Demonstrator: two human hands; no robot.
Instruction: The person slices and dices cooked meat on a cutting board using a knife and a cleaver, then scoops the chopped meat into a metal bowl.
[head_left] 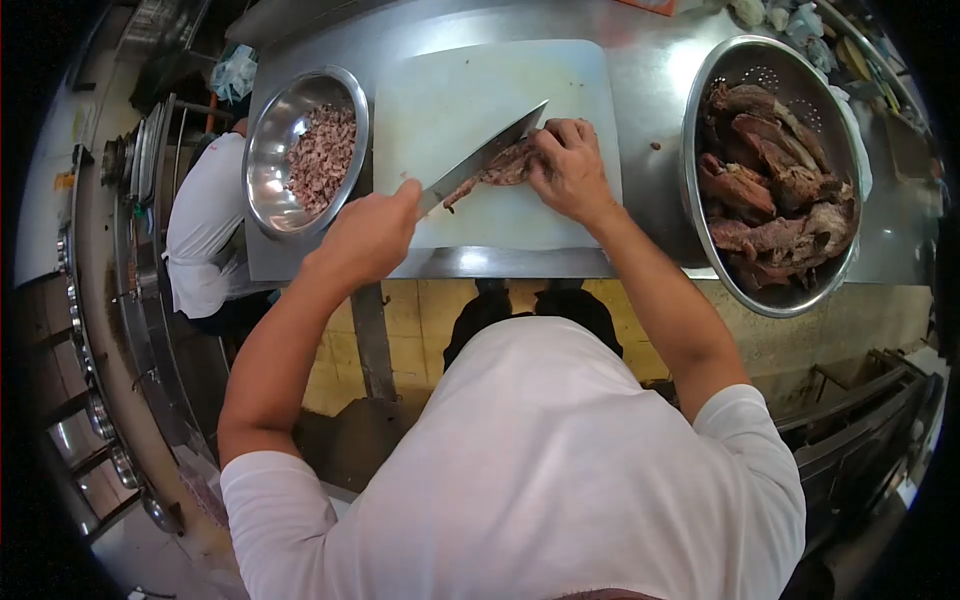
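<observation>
My left hand point(367, 232) is wrapped round the handle of a large knife point(487, 152), whose blade slants up to the right over the white cutting board point(430, 110). A strip of dark cooked meat point(507, 167) lies on the board against the blade. The fingers of my right hand point(573, 168) are curled on the meat's right end and press it down. To the left of the board, a steel bowl point(262, 160) holds small chopped meat point(322, 158). On the right, a steel colander point(697, 215) holds several large pieces of cooked meat point(775, 185).
The board rests on a steel table point(650, 110). A person in a white shirt point(208, 215) is beyond the table's left edge. Plastic bags point(803, 25) lie at the back right. A small crumb point(655, 146) sits between board and colander.
</observation>
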